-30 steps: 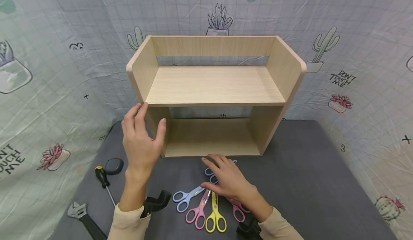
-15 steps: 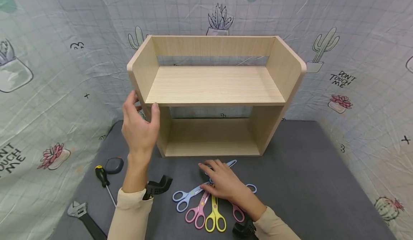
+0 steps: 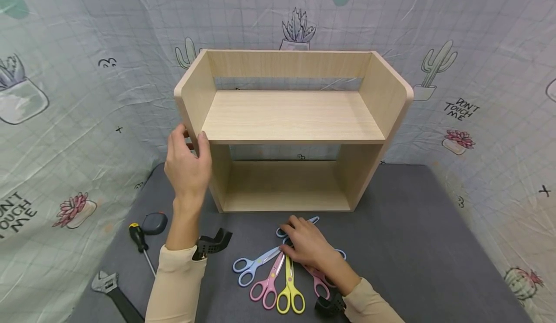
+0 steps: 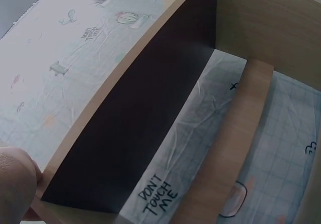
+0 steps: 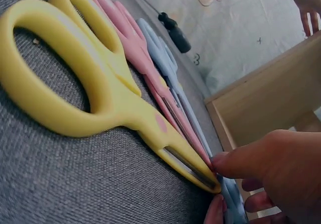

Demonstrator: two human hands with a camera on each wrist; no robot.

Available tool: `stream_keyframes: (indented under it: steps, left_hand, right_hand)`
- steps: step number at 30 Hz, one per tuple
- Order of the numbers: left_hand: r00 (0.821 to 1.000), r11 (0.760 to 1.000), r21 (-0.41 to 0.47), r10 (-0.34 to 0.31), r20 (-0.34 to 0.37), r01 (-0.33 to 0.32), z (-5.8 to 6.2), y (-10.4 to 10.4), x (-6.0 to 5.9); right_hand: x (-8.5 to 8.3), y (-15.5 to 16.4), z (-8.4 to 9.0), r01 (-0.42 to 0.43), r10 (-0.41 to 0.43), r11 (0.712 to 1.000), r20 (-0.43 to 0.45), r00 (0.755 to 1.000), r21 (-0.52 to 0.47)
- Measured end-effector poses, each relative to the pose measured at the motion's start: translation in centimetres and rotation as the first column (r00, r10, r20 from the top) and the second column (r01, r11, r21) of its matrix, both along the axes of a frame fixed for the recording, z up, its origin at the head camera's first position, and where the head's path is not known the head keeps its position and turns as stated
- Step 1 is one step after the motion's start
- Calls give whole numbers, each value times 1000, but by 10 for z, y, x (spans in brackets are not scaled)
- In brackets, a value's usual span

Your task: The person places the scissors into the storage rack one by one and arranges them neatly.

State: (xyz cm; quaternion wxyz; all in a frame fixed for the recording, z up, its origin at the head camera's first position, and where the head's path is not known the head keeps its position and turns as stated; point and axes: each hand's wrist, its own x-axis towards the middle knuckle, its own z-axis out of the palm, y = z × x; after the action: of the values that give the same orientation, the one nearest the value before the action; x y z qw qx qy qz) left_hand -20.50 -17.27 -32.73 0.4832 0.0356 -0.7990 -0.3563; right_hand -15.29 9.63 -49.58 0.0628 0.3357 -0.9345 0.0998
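Observation:
A two-tier light-wood shelf (image 3: 291, 115) stands on the dark grey tabletop. My left hand (image 3: 188, 168) grips its left side panel at mid-height, thumb on the front edge and fingers round the outside. In front of the shelf, several scissors lie fanned out, tips together: blue scissors (image 3: 257, 263), pink scissors (image 3: 272, 275) and yellow scissors (image 3: 289, 274). My right hand (image 3: 310, 245) is over the meeting tips. In the right wrist view, thumb and fingers pinch a blue pair (image 5: 230, 199) beside the yellow tip; the palm hides part of the fan.
On the left lie a black-and-yellow screwdriver (image 3: 138, 238), a rounded black tape measure (image 3: 154, 223) and an adjustable wrench (image 3: 119, 299). A patterned cloth (image 3: 478, 62) hangs behind and along both sides.
My left hand has moved from in front of the shelf's left edge to gripping the side panel. The right hand has lowered and its fingers have closed in over the scissor tips.

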Motion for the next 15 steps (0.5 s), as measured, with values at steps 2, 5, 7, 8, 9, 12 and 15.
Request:
stream_keyframes:
  steps: [2,5,7,8,9,12,15]
  left_hand:
    - [1000,1000,-1,-1,0,1,0,-1,-1]
    - [1000,1000,-2,-3,0,3,0,-2,-2]
    - [1000,1000,-5,-4,0,4,0,-2,-2]
    - [1000,1000,-7,-5,0,5,0,-2,-2]
    - [1000,1000,-8,-6,-1,6,0,-2,-2]
    - [1000,1000,-14,-15,4,15,0,-2,-1]
    - [1000,1000,-9,-23,8,23,0,-2,0]
  right_hand:
    - [0,0,0,4,-4,1000,5,1000,-1]
    - [0,1,0,10,-10,1000,35,999,-8]
    - [0,1,0,13,-12,1000,64,998,-16]
    - [1,1,0,13,-12,1000,78,997,-22]
    - [1,1,0,12,-10,1000,92,996,-28]
    - [2,0,2,9,-2,999,130,992,-48]
    - [1,-1,3,14,-4,998,168,986,-58]
